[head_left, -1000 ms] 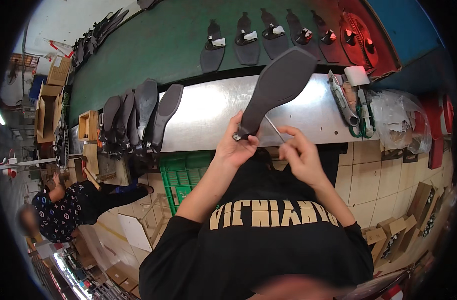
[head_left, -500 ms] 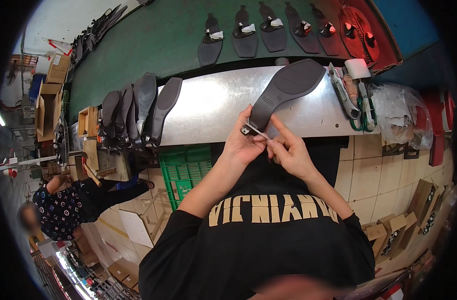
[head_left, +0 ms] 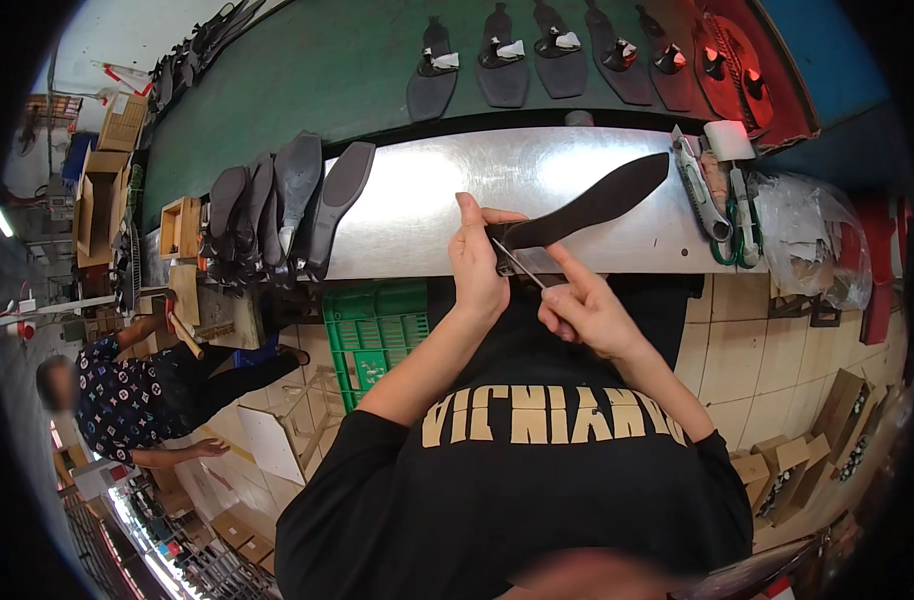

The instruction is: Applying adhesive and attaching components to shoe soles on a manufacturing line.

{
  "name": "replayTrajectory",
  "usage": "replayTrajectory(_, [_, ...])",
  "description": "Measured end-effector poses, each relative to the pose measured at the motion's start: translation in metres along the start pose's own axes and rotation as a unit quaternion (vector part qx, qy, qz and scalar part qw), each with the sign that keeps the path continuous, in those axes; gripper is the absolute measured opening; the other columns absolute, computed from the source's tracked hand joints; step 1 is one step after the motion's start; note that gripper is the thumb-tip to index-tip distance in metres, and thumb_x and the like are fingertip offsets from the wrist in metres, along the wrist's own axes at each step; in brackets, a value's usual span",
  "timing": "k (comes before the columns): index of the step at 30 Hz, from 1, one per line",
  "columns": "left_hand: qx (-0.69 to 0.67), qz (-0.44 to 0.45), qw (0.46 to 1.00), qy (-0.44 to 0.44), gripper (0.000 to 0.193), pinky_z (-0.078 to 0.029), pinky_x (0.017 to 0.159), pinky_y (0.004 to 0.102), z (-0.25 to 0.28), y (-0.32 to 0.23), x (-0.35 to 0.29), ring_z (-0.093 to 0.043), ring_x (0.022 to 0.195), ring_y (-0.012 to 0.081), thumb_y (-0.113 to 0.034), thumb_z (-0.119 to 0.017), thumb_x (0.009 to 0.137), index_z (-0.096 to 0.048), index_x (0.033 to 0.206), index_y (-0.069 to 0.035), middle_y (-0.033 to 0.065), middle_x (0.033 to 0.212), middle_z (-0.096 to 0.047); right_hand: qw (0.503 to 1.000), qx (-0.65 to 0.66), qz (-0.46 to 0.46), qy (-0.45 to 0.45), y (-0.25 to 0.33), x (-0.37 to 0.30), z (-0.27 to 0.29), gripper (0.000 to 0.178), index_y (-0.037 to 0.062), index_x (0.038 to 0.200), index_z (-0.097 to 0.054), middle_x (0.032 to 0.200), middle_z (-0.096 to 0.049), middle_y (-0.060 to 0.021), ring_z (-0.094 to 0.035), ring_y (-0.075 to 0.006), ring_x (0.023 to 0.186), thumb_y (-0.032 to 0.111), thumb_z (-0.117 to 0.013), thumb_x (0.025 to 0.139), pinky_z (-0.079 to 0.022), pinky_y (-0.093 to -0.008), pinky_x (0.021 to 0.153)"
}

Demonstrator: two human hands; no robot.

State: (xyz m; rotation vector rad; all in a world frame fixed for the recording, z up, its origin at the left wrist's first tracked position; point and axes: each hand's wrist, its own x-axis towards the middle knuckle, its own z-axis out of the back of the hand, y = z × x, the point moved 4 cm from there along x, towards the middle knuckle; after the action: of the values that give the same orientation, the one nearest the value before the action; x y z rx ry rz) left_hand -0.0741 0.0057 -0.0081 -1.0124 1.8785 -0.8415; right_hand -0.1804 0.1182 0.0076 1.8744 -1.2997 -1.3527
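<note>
My left hand (head_left: 480,262) grips a black sandal (head_left: 599,203) by its heel end, just above my lap at the near edge of the metal table. The sandal is turned on edge, its toe pointing to the far right. Closed round a thin metal tool (head_left: 523,268), my right hand (head_left: 589,312) stretches its index finger up to the sole's near side. The tool's tip meets the heel end by my left fingers. My fingers hide part of the heel, and the tool's exact kind does not show.
Several black soles (head_left: 299,180) stand bunched on the metal table (head_left: 407,200) at left. A box cutter (head_left: 704,190) and green-handled scissors (head_left: 747,225) lie at right beside a plastic bag (head_left: 807,235). Sandals (head_left: 504,70) line the green belt (head_left: 327,70). Another person (head_left: 142,395) is at far left.
The sandal has rolled from showing its flat bottom to lying on edge. My right hand has shifted slightly right and down with the tool. The other person's arm now reaches out.
</note>
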Motion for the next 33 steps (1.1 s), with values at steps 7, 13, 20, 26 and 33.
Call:
replayTrajectory(7, [0.074, -0.142, 0.986, 0.047, 0.074, -0.048, 0.065, 0.0254, 0.0, -0.02, -0.005, -0.06, 0.065, 0.013, -0.054, -0.028, 0.104, -0.064, 0.073, 0.002, 0.0089, 0.072, -0.066, 0.975, 0.219, 0.017, 0.036, -0.006, 0.01, 0.006, 0.029, 0.0056, 0.128, -0.052, 0.068, -0.048, 0.0, -0.04, -0.0049, 0.05, 0.016, -0.051, 0.102, -0.032, -0.0184, 0.044])
replayTrajectory(13, [0.091, -0.132, 0.987, 0.03, 0.087, -0.046, 0.066, 0.0254, 0.003, -0.03, -0.007, -0.058, 0.065, 0.0144, -0.064, -0.013, 0.1, -0.064, 0.071, 0.001, 0.0072, 0.069, -0.063, 0.977, -0.136, 0.157, -0.044, 0.022, -0.001, 0.007, 0.014, 0.0001, 0.103, -0.061, 0.069, -0.058, -0.0055, -0.053, -0.0118, 0.053, 0.012, -0.057, 0.097, -0.04, -0.0241, 0.047])
replayTrajectory(20, [0.077, -0.133, 0.988, 0.026, 0.093, -0.045, 0.065, 0.0244, 0.001, -0.036, -0.007, -0.055, 0.063, 0.0134, -0.071, -0.008, 0.096, -0.063, 0.07, 0.0, 0.0061, 0.067, -0.061, 0.815, -0.403, 0.39, -0.146, 0.029, -0.006, -0.017, 0.008, -0.0004, 0.094, -0.063, 0.077, -0.064, -0.0132, -0.063, -0.0284, 0.064, -0.001, -0.064, 0.086, -0.049, -0.0334, 0.056])
replayTrajectory(26, [-0.18, 0.16, 0.97, 0.043, 0.069, -0.046, 0.065, 0.0271, 0.009, -0.025, 0.007, -0.054, 0.063, 0.0153, -0.068, -0.03, 0.097, -0.056, 0.071, -0.01, 0.0032, 0.072, -0.059, 0.813, -0.383, 0.428, -0.099, 0.031, -0.015, -0.027, 0.01, 0.0005, 0.093, -0.064, 0.076, -0.063, -0.0128, -0.063, -0.0286, 0.064, 0.0, -0.066, 0.084, -0.05, -0.0346, 0.057])
replayTrajectory(33, [-0.337, 0.213, 0.916, 0.049, 0.059, -0.049, 0.069, 0.0354, -0.005, 0.01, -0.002, -0.06, 0.071, 0.0217, -0.067, -0.042, 0.094, -0.055, 0.077, -0.012, 0.0032, 0.071, -0.056, 0.788, -0.464, 0.353, -0.198, 0.039, -0.007, -0.014, 0.004, 0.0026, 0.088, -0.059, 0.073, -0.059, -0.0137, -0.061, -0.032, 0.062, 0.004, -0.062, 0.09, -0.047, -0.0373, 0.053])
